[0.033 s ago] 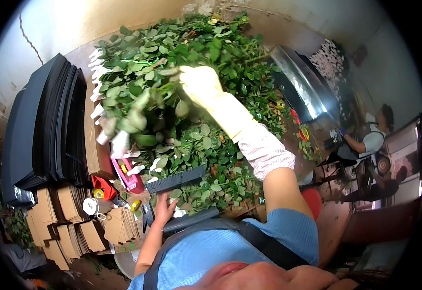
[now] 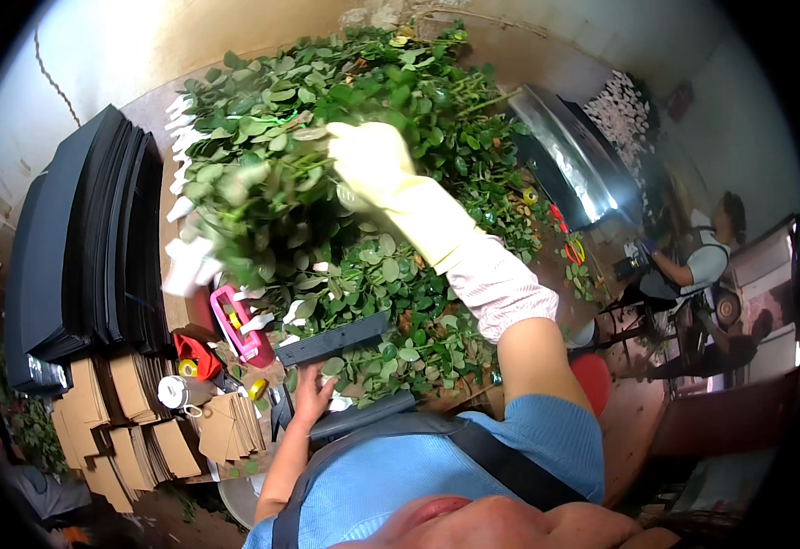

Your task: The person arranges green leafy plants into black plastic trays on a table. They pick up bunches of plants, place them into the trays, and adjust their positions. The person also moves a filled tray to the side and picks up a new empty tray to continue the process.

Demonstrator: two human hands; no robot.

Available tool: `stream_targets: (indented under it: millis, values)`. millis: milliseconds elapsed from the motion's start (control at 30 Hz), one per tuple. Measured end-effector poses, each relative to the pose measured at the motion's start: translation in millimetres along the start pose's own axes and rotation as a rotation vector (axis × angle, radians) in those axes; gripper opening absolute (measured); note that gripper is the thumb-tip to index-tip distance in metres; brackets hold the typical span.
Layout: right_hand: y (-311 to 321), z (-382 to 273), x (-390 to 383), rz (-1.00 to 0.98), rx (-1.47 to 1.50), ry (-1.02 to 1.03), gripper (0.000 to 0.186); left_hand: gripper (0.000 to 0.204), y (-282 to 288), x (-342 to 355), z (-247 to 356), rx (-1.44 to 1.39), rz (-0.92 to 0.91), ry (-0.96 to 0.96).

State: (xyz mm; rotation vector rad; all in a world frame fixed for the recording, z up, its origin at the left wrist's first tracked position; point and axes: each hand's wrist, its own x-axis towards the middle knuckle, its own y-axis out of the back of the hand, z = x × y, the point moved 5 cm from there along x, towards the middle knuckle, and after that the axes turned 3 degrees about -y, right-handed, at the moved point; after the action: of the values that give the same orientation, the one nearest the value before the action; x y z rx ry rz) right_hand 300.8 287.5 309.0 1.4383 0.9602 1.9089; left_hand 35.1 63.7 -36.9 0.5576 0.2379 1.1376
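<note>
My right hand (image 2: 368, 160), in a pale yellow rubber glove with a pink cuff, is closed round a bunch of leafy stems (image 2: 276, 197) over the pile. The bunch is blurred by motion, and white wrapped tips (image 2: 189, 265) show at its left end. The stems inside my fist are hidden. Bare, my left hand (image 2: 310, 395) is low at the near edge of the table, its visible fingers apart, at the lower edge of a narrow dark box (image 2: 334, 339). A large heap of green leafy stems (image 2: 400, 101) covers the table.
Stacked black sheets (image 2: 75, 238) stand at left, above folded brown cardboard pieces (image 2: 125, 393). A pink tape dispenser (image 2: 237, 329), a white lidded cup (image 2: 176, 392) and red-yellow scissors (image 2: 574, 249) lie around the heap. Shiny film (image 2: 574, 156) is at right, with a co-worker (image 2: 702, 261) beyond.
The bunch in my right hand has swung slightly, its white tips shifting left. My gloved hand has moved a little left; my left hand stays put.
</note>
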Motion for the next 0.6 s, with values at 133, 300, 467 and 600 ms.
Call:
stream_targets:
  millis: [133, 300, 467, 600]
  values:
    - [-0.4, -5.1, 11.2, 0.184, 0.201, 0.014, 0.021, 0.05, -8.9, 2.2, -8.9, -0.001, -0.005, -0.032]
    - [4.0, -42.0, 0.9, 0.306, 0.262, 0.218, 0.028, 0.046, -7.9, -5.8, -24.8, -0.058, -0.006, 0.089]
    - [15.5, -56.8, 11.3, -0.185, 0.574, 0.017, 0.027, 0.044, -3.3, -3.7, -20.1, -0.062, 0.053, 0.027]
    - [11.8, -33.0, 12.7, -0.353, 0.584, -0.212, 0.023, 0.051, -12.2, 2.1, -29.5, -0.102, -0.054, 0.125]
